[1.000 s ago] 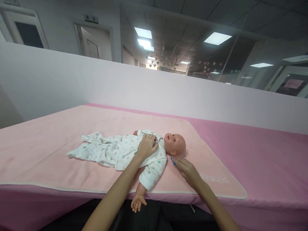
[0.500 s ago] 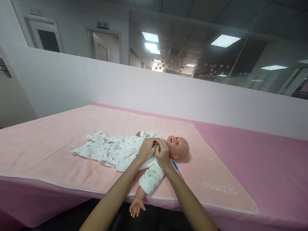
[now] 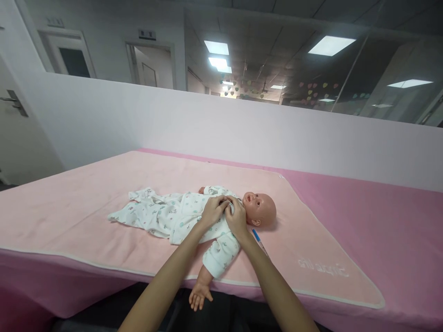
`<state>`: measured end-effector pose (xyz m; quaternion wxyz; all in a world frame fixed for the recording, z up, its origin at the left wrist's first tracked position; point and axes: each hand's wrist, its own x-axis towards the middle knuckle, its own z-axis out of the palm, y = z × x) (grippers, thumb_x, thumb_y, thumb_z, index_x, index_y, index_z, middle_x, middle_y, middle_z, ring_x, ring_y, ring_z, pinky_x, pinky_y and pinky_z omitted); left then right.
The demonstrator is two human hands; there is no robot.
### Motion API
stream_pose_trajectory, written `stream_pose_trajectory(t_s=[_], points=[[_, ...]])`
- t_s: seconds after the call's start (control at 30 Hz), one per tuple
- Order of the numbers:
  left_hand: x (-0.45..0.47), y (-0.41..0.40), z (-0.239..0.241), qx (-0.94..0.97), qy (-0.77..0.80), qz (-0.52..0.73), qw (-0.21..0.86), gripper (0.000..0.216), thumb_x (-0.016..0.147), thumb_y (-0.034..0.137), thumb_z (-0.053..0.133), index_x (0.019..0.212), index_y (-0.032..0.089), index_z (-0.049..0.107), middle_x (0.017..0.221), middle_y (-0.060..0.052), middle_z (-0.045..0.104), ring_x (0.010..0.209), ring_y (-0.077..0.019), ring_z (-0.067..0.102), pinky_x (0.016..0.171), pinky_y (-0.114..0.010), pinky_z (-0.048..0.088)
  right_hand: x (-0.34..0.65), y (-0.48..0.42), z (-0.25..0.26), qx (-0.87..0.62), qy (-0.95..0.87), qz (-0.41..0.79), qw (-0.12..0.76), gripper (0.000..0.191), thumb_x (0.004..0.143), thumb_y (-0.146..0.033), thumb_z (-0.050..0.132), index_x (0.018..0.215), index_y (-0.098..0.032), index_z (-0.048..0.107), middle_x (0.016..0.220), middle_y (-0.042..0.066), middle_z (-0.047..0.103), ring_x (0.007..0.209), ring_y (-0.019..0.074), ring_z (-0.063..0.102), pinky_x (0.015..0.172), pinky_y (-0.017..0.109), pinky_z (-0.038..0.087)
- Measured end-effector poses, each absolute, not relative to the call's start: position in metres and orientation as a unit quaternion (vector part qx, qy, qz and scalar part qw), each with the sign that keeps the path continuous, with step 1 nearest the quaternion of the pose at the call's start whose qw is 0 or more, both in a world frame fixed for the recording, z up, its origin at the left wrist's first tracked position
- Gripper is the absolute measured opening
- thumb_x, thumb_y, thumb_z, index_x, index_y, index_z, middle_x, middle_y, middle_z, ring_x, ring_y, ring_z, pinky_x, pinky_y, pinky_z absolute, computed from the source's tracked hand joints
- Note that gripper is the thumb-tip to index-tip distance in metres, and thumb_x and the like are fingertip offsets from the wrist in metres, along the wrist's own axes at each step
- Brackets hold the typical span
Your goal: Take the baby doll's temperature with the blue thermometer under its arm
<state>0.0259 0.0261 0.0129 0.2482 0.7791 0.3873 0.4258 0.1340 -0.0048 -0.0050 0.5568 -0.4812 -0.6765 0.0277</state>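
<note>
A baby doll (image 3: 260,210) lies on its back on a light pink mat (image 3: 104,193), head to the right. It wears a white printed romper (image 3: 166,214). One bare doll arm (image 3: 200,289) hangs over the mat's near edge. My left hand (image 3: 212,211) and my right hand (image 3: 236,216) meet on the doll's chest just below its chin. Both have their fingers pinched on the romper's collar fabric. A blue-tipped pen-like stick (image 3: 259,240) lies on the mat right of my right wrist.
The mat covers a darker pink table (image 3: 380,221) that runs off to the right. A low white partition wall (image 3: 242,129) stands behind it, with glass above. A door (image 3: 14,133) is at the far left.
One second ago my right hand was at the blue-tipped stick beside the doll's head. It left the stick on the mat and joined my left hand on the doll's chest.
</note>
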Motion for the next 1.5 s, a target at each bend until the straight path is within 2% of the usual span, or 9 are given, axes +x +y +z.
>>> stream_pose_trajectory(t_s=[0.23, 0.57, 0.83, 1.07, 1.27, 1.5], points=[[0.0269, 0.0298, 0.0106, 0.774, 0.376, 0.443, 0.251, 0.028, 0.079, 0.024, 0.038, 0.088, 0.017, 0.064, 0.077, -0.002, 0.064, 0.072, -0.0149, 0.055, 0.069, -0.026, 0.041, 0.1351, -0.0055, -0.0067, -0.464, -0.691, 0.046, 0.553, 0.032, 0.083, -0.013, 0.032, 0.104, -0.018, 0.056, 0.104, 0.006, 0.062, 0.097, 0.0168, 0.054, 0.088, 0.030, 0.041], [0.0279, 0.0261, 0.0105, 0.770, 0.386, 0.452, 0.232, 0.026, 0.082, 0.025, 0.037, 0.084, 0.017, 0.062, 0.073, -0.001, 0.062, 0.069, -0.0136, 0.054, 0.064, -0.024, 0.039, 0.1384, -0.0030, -0.0098, -0.440, -0.687, 0.071, 0.574, 0.041, 0.072, -0.004, 0.036, 0.105, -0.020, 0.056, 0.104, 0.004, 0.062, 0.098, 0.0172, 0.054, 0.088, 0.032, 0.042], [0.0268, 0.0277, 0.0097, 0.771, 0.383, 0.448, 0.242, 0.026, 0.079, 0.024, 0.040, 0.089, 0.017, 0.063, 0.073, -0.001, 0.063, 0.069, -0.0135, 0.054, 0.065, -0.024, 0.040, 0.1390, -0.0042, -0.0081, -0.445, -0.691, 0.073, 0.564, 0.042, 0.071, -0.004, 0.036, 0.104, -0.019, 0.055, 0.102, 0.004, 0.062, 0.097, 0.0171, 0.055, 0.088, 0.031, 0.042], [0.0266, 0.0291, 0.0094, 0.785, 0.376, 0.439, 0.221, 0.026, 0.068, 0.015, 0.045, 0.087, 0.017, 0.062, 0.079, -0.001, 0.063, 0.076, -0.0152, 0.055, 0.072, -0.025, 0.041, 0.1389, -0.0039, -0.0095, -0.452, -0.686, 0.061, 0.567, 0.041, 0.071, -0.004, 0.034, 0.103, -0.020, 0.055, 0.098, 0.004, 0.063, 0.091, 0.0174, 0.057, 0.081, 0.031, 0.045], [0.0260, 0.0280, 0.0114, 0.792, 0.376, 0.432, 0.210, 0.021, 0.071, 0.017, 0.043, 0.081, 0.017, 0.062, 0.078, -0.002, 0.063, 0.075, -0.0156, 0.054, 0.071, -0.026, 0.041, 0.1391, -0.0037, -0.0093, -0.456, -0.680, 0.049, 0.573, 0.039, 0.071, -0.004, 0.035, 0.101, -0.019, 0.056, 0.097, 0.005, 0.063, 0.091, 0.0182, 0.057, 0.082, 0.031, 0.045], [0.0254, 0.0301, 0.0092, 0.783, 0.357, 0.446, 0.246, 0.024, 0.071, 0.018, 0.044, 0.086, 0.019, 0.063, 0.079, -0.001, 0.063, 0.075, -0.0151, 0.054, 0.070, -0.025, 0.040, 0.1391, -0.0045, -0.0088, -0.447, -0.677, 0.041, 0.583, 0.038, 0.071, -0.005, 0.036, 0.101, -0.019, 0.056, 0.097, 0.005, 0.063, 0.091, 0.0183, 0.057, 0.083, 0.032, 0.045]])
